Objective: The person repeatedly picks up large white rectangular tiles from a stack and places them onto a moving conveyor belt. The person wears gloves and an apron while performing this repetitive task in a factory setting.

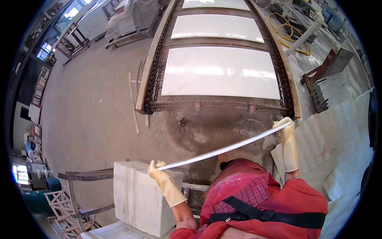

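A white stone slab (223, 149) is held up in front of my body, seen nearly edge-on as a long thin strip. My left hand (158, 169), in a cream rubber glove, grips its left end, lower in the view. At the far right end, my right hand (285, 124), gloved the same way, closes round the slab's corner. Just below my left hand stands a block of stacked, grey-streaked white slabs (137, 199). Ahead, a conveyor with a metal mesh belt (199, 104) carries a glossy white slab (221, 73), with another white slab (217, 28) behind it.
Wooden side rails (144, 93) edge the conveyor. To the right are a pale sheet covering (330, 135), a rusty metal stand (318, 79) and a yellow hose (292, 36). A metal frame (87, 175) stands left of the stack. Thin strips (134, 103) lie on the floor.
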Demonstrator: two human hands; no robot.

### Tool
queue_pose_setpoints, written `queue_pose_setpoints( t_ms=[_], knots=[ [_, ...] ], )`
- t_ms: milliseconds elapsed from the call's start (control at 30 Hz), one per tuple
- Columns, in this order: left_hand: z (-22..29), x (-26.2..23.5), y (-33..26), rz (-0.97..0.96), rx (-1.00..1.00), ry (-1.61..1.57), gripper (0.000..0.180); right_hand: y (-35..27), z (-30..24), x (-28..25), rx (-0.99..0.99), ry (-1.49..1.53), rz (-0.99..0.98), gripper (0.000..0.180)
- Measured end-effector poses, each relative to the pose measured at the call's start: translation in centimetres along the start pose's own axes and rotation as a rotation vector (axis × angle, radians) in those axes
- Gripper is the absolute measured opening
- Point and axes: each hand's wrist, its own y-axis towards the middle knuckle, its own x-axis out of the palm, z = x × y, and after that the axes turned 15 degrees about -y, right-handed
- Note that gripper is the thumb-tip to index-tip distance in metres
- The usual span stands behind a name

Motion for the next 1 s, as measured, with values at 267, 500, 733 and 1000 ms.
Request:
queue_pose_setpoints(
  t_ms=[267, 500, 733, 1000],
  knots=[
    [-0.1, 14.3, -0.6, -0.111, -0.003, 0.137, 0.025, 4.0, -2.8, -0.3, 0.084, 0.049, 0.134, 0.011],
    [-0.8, 25.5, -1.1, -0.243, 0.067, 0.432, 0.041, 8.3, -3.9, 0.2, 0.171, 0.042, 0.193, 0.012],
    [-2.7, 31.6, -1.5, -0.304, 0.096, 0.703, 0.055, 11.5, -3.9, 0.3, 0.19, -0.079, 0.217, 0.051],
    [-6.8, 35.0, 2.1, -0.408, 0.142, 0.848, 0.062, 14.0, -4.9, 0.9, 0.247, -0.126, 0.263, 0.046]
  ],
)
